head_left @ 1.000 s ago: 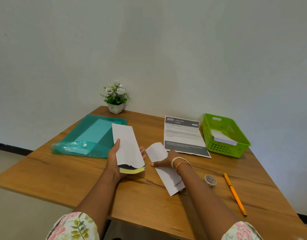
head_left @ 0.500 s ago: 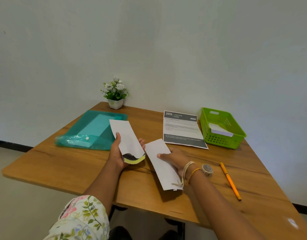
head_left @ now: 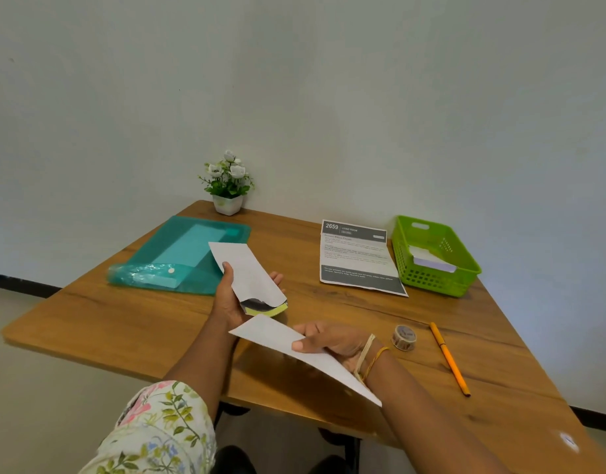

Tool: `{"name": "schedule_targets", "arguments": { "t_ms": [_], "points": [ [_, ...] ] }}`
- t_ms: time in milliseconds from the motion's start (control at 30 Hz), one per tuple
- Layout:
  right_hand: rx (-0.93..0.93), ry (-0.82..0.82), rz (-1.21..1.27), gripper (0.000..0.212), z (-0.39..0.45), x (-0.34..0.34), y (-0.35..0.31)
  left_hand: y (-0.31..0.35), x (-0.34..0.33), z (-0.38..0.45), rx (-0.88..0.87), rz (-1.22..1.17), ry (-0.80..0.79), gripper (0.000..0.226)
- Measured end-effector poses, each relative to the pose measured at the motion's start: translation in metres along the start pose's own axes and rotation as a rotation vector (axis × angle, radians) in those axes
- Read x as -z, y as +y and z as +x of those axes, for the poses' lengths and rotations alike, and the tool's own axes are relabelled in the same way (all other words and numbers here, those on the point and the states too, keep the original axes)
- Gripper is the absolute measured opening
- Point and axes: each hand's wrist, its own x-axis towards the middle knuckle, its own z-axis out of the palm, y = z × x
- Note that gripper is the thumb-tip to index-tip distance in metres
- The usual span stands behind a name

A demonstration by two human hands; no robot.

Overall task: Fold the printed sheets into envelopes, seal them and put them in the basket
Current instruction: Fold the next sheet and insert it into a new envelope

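Observation:
My left hand (head_left: 231,299) grips a white envelope (head_left: 247,271) above the table, its open mouth toward me showing a dark inside and a yellow-green flap strip. My right hand (head_left: 332,342) holds a folded white sheet (head_left: 277,340) lifted off the table and tilted, its far corner just below the envelope's mouth. A printed sheet (head_left: 358,258) lies flat at the back of the table. To its right stands a green basket (head_left: 435,258) with a white envelope (head_left: 431,263) lying in it.
A teal plastic folder (head_left: 182,258) lies at the left of the wooden table (head_left: 124,323). A small potted plant (head_left: 228,186) stands by the wall. A roll of tape (head_left: 404,336) and an orange pen (head_left: 448,357) lie to the right of my right hand.
My right hand lifted the folded sheet off the table and turned it, bringing its far end toward the envelope's mouth. The left hand kept the envelope in about the same place.

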Motion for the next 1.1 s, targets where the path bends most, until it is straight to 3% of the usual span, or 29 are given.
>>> {"name": "schedule_targets", "arguments": {
  "t_ms": [133,300,567,867,1033,1100],
  "points": [
    [0.056,0.032,0.102,0.071,0.007,-0.002,0.003,-0.003,-0.002,-0.002,-0.028,0.004,-0.003,0.085],
    [-0.005,0.15,0.208,0.028,0.008,-0.001,0.002,-0.003,-0.004,-0.002,0.001,0.018,0.023,0.087],
    [-0.055,0.254,0.256,0.011,0.003,-0.005,-0.002,-0.003,-0.002,0.001,-0.02,0.018,0.025,0.089],
    [-0.141,0.425,0.221,0.059,0.013,-0.013,-0.012,-0.006,-0.005,0.0,-0.077,0.04,0.025,0.078],
    [-0.104,0.609,0.205,0.032,0.027,-0.026,-0.016,-0.006,-0.005,-0.001,-0.052,0.039,0.032,0.08],
    [-0.098,0.58,0.265,0.03,0.03,-0.028,-0.015,-0.006,-0.005,-0.002,-0.047,0.036,0.033,0.082]
  ]
}}
